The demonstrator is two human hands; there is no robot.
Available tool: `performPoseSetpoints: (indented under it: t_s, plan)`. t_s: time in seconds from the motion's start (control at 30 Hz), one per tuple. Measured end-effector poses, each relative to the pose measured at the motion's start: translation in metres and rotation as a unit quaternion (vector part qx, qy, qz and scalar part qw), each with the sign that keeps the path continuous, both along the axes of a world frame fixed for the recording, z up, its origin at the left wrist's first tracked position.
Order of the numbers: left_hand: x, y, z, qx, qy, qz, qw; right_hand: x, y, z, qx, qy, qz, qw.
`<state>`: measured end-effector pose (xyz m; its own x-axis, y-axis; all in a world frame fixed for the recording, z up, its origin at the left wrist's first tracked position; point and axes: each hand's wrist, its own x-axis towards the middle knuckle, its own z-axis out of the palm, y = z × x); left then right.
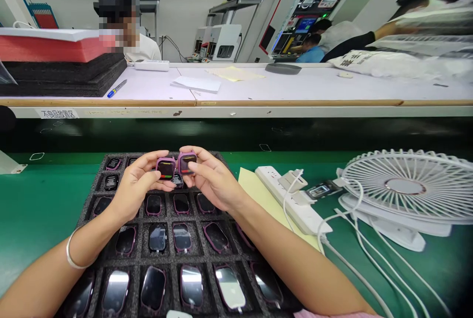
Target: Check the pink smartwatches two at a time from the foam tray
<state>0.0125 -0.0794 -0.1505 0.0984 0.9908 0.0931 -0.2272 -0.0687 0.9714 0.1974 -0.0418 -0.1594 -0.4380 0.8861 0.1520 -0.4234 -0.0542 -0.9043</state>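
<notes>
My left hand is closed around a purple smartwatch case whose lit screen shows a red and green strip. Beside it, my right hand grips a second purple smartwatch case, the thumb lying on its screen. Both watches are strapless and held side by side, facing me. Below them is a black foam tray with rows of square compartments. Several watch cases lie in it, such as a dark one. My forearms cover parts of the tray on both sides.
To the right are a white power strip, loose cables and a white fan on the green table. A raised shelf runs across the back, holding foam stacks, a pen and papers. Other people are beyond it.
</notes>
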Motion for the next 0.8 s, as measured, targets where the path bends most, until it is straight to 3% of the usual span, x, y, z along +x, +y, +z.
performPoseSetpoints:
  t_s: [0.17,0.47,0.8]
  plan:
    - [0.001,0.017,0.024,0.024,-0.023,-0.007,0.999,-0.002,0.021,0.019,0.026,0.03,0.002,0.999]
    - [0.005,0.065,0.083,0.222,0.008,0.035,0.974,-0.016,0.071,0.091,0.168,0.061,-0.013,0.984]
    - [0.004,0.081,0.106,0.308,0.041,0.073,0.948,-0.014,0.074,0.117,0.246,0.027,-0.003,0.969]
